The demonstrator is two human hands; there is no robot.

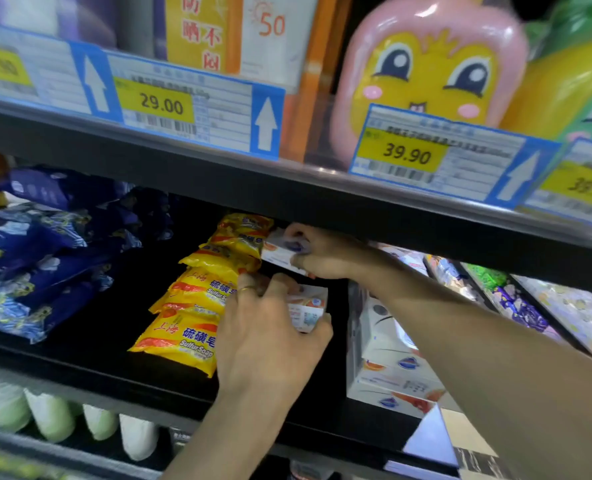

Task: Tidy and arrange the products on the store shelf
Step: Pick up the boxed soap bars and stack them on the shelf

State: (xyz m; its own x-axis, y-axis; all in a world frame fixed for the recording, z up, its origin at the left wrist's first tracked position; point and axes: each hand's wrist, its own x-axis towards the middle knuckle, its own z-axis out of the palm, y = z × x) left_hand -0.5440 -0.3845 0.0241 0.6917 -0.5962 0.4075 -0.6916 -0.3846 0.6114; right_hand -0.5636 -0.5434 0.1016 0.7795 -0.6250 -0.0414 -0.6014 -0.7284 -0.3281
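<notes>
Both hands in the middle shelf (90,355), a small soap box in each.

Left hand (270,337) curls round a white box (307,308) beside the yellow soap packs (197,306); right hand (322,254) pinches another box (280,251) deeper in — likely restacking them there. The gap behind is dark, box labels blurred — unreadable.

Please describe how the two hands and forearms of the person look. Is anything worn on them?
Both forearms are bare; no sleeve, watch or glove shows. The left hand wears a thin gold-coloured ring on one finger. The right hand shows no ring or other ornament, though part of it is hidden under the shelf edge.
</notes>
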